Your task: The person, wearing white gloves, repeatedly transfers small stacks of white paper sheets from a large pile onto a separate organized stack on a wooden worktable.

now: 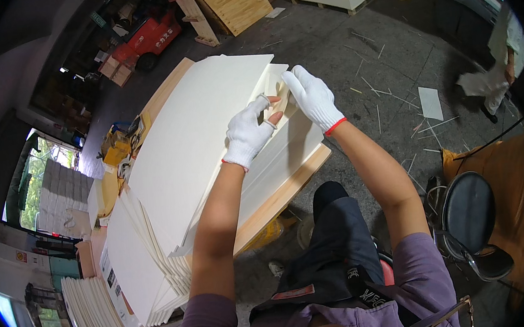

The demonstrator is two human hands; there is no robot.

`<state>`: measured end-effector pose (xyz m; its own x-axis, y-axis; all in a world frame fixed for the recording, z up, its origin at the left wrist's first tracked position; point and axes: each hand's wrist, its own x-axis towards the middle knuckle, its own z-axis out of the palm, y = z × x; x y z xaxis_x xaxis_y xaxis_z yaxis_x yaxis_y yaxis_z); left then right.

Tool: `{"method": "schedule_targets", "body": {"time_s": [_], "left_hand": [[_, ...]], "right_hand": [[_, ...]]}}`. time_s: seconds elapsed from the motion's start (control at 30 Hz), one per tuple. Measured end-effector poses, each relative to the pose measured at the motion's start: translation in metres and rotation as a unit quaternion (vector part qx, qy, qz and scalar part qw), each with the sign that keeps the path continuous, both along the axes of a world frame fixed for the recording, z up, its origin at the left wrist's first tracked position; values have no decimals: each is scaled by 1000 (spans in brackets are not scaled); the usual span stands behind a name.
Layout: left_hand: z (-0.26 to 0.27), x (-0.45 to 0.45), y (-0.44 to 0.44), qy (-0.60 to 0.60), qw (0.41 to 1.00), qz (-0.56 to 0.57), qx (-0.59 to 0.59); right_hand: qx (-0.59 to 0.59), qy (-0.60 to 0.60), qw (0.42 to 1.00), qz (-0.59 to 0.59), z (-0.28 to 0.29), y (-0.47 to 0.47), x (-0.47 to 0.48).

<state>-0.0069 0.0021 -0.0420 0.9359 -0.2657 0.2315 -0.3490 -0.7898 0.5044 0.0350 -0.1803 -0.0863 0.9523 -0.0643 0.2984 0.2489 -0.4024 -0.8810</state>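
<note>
A stack of large white paper or board sheets lies on a pale wooden board before me. My left hand, in a white knit glove with two bare fingertips, is over the near right edge of the stack. Its thumb and forefinger are spread apart beside the bent-up sheets. My right hand, fully gloved with a red cuff, is closed around the raised corner of some sheets. The fingers under that corner are hidden. Between my hands the sheet edges curve and leave a shadowed gap.
More white sheets fan out at the left, near a yellow tape dispenser or tool. A black-seated chair stands at right. Paper strips litter the floor. A red forklift and plywood panel are behind; another person is at far right.
</note>
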Motion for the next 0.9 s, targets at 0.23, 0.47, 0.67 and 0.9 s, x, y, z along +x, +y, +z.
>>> {"method": "schedule_targets", "body": {"time_s": [0.23,0.47,0.67,0.9], "left_hand": [[-7,1,3,-46,999,-19,-6],[-4,-3,2,-53,998,-20,10],[-8,0,2,-73,996,-38,23],[0,-5,2,-42,999,-17,27]], "right_hand": [[-23,-9,1000,13,6,-3,-4],[-388,-74,918,35,12,-45,-13],[-333,-183,923,66,21,-23,-6],[-342,-56,937,-42,23,-25,-14]]}}
